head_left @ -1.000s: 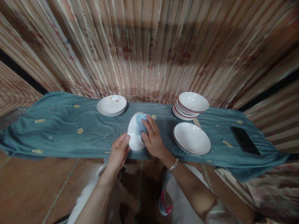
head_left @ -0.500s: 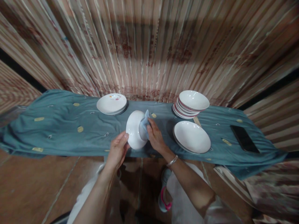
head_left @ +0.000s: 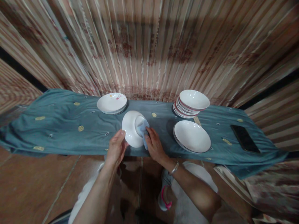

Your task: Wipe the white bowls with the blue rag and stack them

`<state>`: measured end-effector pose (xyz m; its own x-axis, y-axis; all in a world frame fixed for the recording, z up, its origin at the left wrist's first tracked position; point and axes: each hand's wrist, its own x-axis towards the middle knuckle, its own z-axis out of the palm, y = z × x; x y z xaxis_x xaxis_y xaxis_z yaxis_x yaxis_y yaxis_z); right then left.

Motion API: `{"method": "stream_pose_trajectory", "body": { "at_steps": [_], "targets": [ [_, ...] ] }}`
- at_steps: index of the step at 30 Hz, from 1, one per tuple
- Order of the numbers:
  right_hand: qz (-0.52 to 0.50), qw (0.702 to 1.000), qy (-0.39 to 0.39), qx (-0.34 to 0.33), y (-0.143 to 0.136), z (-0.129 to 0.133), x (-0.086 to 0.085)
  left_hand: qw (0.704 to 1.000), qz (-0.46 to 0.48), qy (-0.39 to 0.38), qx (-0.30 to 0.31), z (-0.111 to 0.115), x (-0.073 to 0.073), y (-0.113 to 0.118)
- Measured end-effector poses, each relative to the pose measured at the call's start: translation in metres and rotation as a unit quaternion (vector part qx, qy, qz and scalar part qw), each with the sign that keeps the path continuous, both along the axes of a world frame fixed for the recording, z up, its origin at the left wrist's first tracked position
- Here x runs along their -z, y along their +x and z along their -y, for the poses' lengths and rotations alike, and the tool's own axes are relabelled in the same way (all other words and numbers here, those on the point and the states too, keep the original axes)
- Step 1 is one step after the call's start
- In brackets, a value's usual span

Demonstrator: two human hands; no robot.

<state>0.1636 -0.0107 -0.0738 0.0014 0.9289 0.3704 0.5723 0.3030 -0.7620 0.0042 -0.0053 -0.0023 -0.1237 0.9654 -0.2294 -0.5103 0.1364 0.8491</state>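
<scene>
A white bowl (head_left: 130, 130) is tilted on its side above the table's front part, its underside and foot ring turned toward me. My left hand (head_left: 116, 147) grips its left lower rim between thumb and fingers. A light blue cloth (head_left: 143, 132) is pinched in my right hand (head_left: 154, 143) and lies against the bowl's foot ring. The inside of the bowl is hidden from view.
White plates with a floral print (head_left: 112, 103) lie stacked at the back left. A stack of red-banded bowls (head_left: 193, 100) stands at the back right, with shallow white dishes (head_left: 192, 136) before it. A black phone (head_left: 244, 138) rests on the green cloth-covered table (head_left: 63, 124), far right.
The bowl has moved slightly left and turned so that more of its base shows. My right hand and the blue cloth have shifted down a little across the foot ring.
</scene>
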Motion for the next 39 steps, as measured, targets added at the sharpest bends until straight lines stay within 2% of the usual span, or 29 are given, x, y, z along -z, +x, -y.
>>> {"method": "stream_pose_trajectory", "body": {
  "at_steps": [6,14,20,27,39],
  "targets": [
    [0.074,0.997,-0.005,-0.030,0.000,0.024,0.004,1.000,0.010,0.006,-0.007,-0.002,0.002,-0.001],
    [0.174,0.974,0.090,-0.117,0.000,0.042,-0.004,1.000,0.008,0.012,0.002,-0.002,0.000,0.001],
    [0.224,0.958,0.120,-0.134,-0.009,0.034,-0.016,0.999,-0.036,-0.006,0.001,0.000,-0.001,0.004],
    [0.238,0.951,0.147,-0.130,-0.015,0.021,-0.038,0.998,-0.042,0.033,0.043,0.004,0.001,0.007],
    [0.178,0.967,0.149,-0.108,-0.022,-0.011,-0.064,0.997,-0.032,0.026,0.062,0.009,-0.008,0.012]
  ]
}}
